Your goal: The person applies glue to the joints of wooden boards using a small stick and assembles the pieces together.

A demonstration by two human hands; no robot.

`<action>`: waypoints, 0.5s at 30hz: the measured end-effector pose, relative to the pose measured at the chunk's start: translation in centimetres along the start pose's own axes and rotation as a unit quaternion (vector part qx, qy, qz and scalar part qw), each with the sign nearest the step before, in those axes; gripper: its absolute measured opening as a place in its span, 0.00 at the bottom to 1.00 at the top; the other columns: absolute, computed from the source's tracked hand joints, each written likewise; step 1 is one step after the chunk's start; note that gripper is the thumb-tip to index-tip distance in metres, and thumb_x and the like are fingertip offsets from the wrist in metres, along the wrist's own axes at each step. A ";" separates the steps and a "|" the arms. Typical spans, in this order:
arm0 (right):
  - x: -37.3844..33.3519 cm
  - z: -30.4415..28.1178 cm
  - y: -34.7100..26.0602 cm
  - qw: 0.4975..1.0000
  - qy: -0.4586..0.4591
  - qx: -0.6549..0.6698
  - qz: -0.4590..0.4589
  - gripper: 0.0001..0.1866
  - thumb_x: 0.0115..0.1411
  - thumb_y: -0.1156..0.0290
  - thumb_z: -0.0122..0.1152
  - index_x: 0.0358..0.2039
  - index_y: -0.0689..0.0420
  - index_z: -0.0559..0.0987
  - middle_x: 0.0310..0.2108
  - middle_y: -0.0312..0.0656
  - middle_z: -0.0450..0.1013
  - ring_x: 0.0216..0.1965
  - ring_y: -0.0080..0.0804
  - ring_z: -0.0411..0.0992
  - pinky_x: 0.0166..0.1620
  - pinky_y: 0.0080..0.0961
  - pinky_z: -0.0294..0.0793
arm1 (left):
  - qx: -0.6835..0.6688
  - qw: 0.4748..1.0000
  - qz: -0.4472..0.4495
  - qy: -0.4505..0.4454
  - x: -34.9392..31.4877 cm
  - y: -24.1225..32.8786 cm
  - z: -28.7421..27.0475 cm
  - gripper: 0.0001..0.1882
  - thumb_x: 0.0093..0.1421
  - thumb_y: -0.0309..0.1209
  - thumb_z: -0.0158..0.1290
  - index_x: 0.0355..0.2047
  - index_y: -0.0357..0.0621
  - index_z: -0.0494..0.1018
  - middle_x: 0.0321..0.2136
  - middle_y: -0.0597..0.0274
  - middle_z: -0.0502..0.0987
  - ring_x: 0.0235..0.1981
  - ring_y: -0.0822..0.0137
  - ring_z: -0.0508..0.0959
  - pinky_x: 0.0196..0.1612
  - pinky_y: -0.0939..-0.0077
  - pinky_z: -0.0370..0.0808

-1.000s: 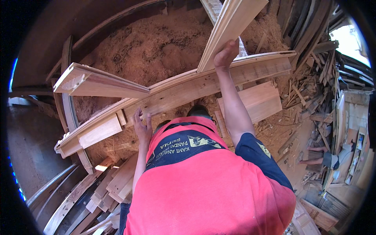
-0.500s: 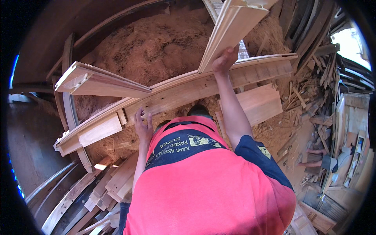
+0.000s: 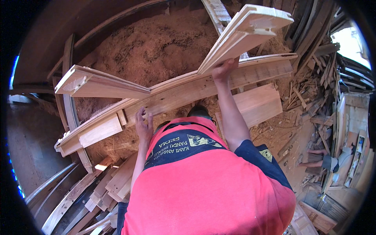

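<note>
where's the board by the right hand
The board rises from the long beam, upper right of the head view, right hand at its lower end.

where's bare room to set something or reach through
Between the jutting left board and right board, beyond the long beam, a hand could likely pass. The pale board beside the right forearm looks bare. Crowded: scrap wood, far right; planks, lower left.

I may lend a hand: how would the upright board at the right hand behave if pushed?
The upright board looks thick, so probably stiff. Standing tall on a narrow rail, it might tip. Its bare wood likely isn't very slippery.
</note>
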State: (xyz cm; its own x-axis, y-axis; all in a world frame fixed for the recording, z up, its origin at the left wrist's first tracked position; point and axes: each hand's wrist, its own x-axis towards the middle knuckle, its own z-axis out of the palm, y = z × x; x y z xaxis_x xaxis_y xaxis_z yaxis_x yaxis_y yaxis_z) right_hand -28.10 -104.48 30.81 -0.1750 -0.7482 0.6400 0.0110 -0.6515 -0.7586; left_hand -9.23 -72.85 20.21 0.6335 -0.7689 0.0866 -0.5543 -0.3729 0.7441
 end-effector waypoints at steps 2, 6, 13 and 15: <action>-0.4 0.2 -0.2 1.000 0.007 0.005 -0.008 0.43 0.63 0.33 0.38 0.52 0.67 0.67 0.42 0.53 0.71 0.41 0.42 0.72 0.40 0.37 0.71 | -0.003 1.000 0.007 0.004 0.0 -0.1 0.2 0.24 0.65 0.37 0.54 0.58 0.39 0.66 0.46 0.47 0.73 0.47 0.54 0.74 0.51 0.62 0.71; -1.3 -0.1 -0.1 0.998 0.009 -0.040 -0.042 0.41 0.63 0.31 0.35 0.44 0.64 0.69 0.37 0.51 0.71 0.38 0.42 0.72 0.39 0.39 0.71 | -0.007 1.000 0.011 0.007 -0.2 0.1 0.2 0.24 0.65 0.37 0.54 0.58 0.38 0.66 0.47 0.47 0.73 0.47 0.54 0.75 0.51 0.63 0.72; -1.0 0.2 1.9 0.998 -0.054 -0.009 0.030 0.37 0.68 0.38 0.37 0.50 0.66 0.68 0.42 0.46 0.70 0.44 0.34 0.69 0.47 0.31 0.68 | -0.012 1.000 0.021 -0.017 0.3 1.5 0.0 0.22 0.65 0.36 0.54 0.56 0.39 0.68 0.46 0.48 0.74 0.47 0.53 0.75 0.51 0.63 0.72; -0.2 0.5 2.3 0.998 -0.051 0.002 0.035 0.36 0.68 0.39 0.38 0.49 0.66 0.68 0.41 0.45 0.70 0.43 0.31 0.68 0.47 0.29 0.67 | -0.001 0.997 0.059 -0.053 1.3 2.3 0.2 0.20 0.65 0.35 0.54 0.55 0.40 0.70 0.46 0.49 0.75 0.47 0.53 0.76 0.50 0.63 0.73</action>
State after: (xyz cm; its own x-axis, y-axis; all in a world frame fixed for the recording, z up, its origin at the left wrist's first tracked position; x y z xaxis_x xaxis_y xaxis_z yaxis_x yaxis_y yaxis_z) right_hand -27.50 -105.85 28.99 -0.0734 -0.8011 0.5940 0.0236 -0.5968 -0.8020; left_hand -9.79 -74.84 21.95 0.5040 -0.8576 0.1028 -0.6203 -0.2765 0.7340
